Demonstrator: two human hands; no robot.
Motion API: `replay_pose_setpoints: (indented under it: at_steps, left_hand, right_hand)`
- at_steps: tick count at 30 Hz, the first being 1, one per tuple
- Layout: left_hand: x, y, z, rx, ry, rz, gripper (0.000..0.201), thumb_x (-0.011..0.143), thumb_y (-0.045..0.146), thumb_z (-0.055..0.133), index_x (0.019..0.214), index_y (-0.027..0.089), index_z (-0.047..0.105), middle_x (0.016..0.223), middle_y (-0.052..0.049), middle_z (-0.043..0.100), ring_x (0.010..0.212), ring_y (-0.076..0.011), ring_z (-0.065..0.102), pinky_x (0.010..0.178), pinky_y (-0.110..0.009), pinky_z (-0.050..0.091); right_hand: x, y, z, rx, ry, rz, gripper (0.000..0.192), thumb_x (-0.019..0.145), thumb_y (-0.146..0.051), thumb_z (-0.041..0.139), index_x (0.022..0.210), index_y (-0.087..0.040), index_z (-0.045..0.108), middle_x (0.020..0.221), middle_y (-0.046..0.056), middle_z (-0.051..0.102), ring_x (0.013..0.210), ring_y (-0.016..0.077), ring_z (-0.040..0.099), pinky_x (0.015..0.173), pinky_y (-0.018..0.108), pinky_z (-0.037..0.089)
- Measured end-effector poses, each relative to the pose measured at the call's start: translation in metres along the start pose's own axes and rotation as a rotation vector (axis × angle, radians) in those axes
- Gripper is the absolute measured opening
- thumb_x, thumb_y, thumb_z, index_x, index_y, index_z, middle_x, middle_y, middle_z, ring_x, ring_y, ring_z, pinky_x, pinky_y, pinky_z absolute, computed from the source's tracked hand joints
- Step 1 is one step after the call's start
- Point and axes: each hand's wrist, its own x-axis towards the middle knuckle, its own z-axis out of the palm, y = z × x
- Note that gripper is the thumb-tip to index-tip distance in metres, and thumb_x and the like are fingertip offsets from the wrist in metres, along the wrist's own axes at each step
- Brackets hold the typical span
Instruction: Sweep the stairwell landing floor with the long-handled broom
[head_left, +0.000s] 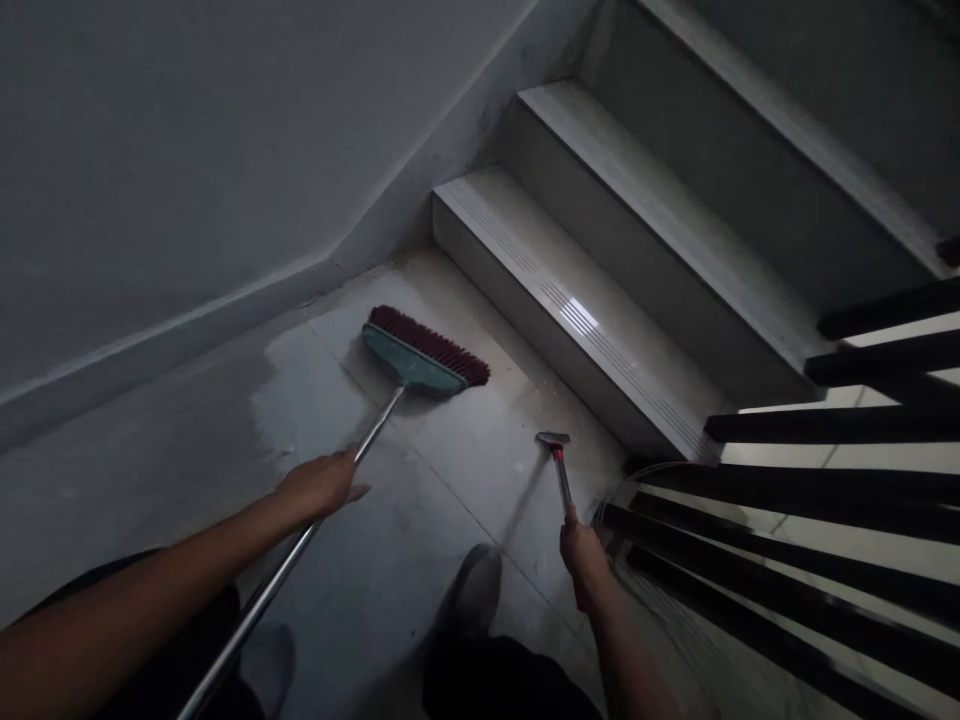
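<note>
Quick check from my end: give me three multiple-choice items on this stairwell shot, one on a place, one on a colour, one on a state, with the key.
1. Where does the broom head rest?
A. on the lowest step
B. on the floor by the wall
C. against the railing

2. What colour are the bristles?
A. dark red
B. yellow
C. white

3. What is the right hand doing?
A. hanging free
B. gripping the railing
C. holding a scraper

Key:
1 B, the head sits on the floor near the wall, short of the lowest step.
2 A, dark red bristles show above the teal head.
3 C, the fist is closed on the scraper, blade to the floor, while the left hand holds the broom handle.
</note>
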Motion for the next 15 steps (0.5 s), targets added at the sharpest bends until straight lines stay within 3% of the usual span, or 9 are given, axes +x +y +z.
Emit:
replay_pose_setpoints:
  at_steps: [1, 3, 6, 12, 15]
  left_hand:
    - [0.010, 0.003, 0.004, 0.007, -0.022, -0.021, 0.074, 0.072, 0.049, 0.056, 0.128, 0.002, 0.071, 0.131, -0.037, 0.072, 0.123, -0.0525, 0.071, 0.102, -0.056, 0.056]
    - [0.020, 0.005, 0.009, -0.004, -0.056, -0.049, 0.050, 0.069, 0.042, 0.061, 0.105, 0.011, 0.077, 0.120, -0.032, 0.078, 0.115, -0.0487, 0.075, 0.095, -0.050, 0.058]
    - [0.017, -0.001, 0.005, -0.042, -0.063, -0.055, 0.017, 0.063, 0.034, 0.063, 0.074, 0.022, 0.068, 0.100, -0.020, 0.082, 0.102, -0.0400, 0.078, 0.083, -0.040, 0.057]
    - [0.002, -0.020, -0.025, -0.065, -0.024, -0.034, 0.011, 0.058, 0.032, 0.059, 0.066, 0.024, 0.059, 0.083, -0.015, 0.075, 0.090, -0.0401, 0.075, 0.074, -0.040, 0.051]
    - [-0.002, -0.029, -0.037, -0.065, -0.018, -0.034, 0.013, 0.060, 0.033, 0.060, 0.069, 0.024, 0.062, 0.083, -0.015, 0.074, 0.090, -0.0406, 0.074, 0.072, -0.040, 0.049]
  right_hand:
    - [-0.003, -0.002, -0.001, 0.001, 0.003, -0.009, 0.059, 0.106, -0.015, 0.038, 0.164, -0.009, 0.050, 0.104, 0.023, 0.082, 0.102, 0.0299, 0.082, 0.087, 0.037, 0.061]
    - [-0.017, -0.003, 0.008, 0.005, -0.014, -0.008, 0.059, 0.104, -0.016, 0.042, 0.162, -0.013, 0.054, 0.101, 0.021, 0.082, 0.100, 0.0301, 0.083, 0.086, 0.036, 0.062]
    - [-0.039, -0.005, 0.024, -0.032, -0.067, 0.006, 0.062, 0.098, -0.013, 0.045, 0.157, -0.015, 0.061, 0.099, 0.022, 0.082, 0.099, 0.0327, 0.082, 0.088, 0.040, 0.063]
    - [-0.029, -0.007, -0.007, -0.137, -0.052, -0.047, 0.059, 0.097, -0.014, 0.046, 0.151, -0.018, 0.068, 0.107, 0.022, 0.082, 0.105, 0.0316, 0.081, 0.090, 0.037, 0.061]
    - [-0.042, 0.018, 0.023, -0.054, -0.024, -0.047, 0.062, 0.094, -0.023, 0.050, 0.154, -0.025, 0.066, 0.105, 0.020, 0.083, 0.112, 0.0346, 0.080, 0.099, 0.044, 0.061]
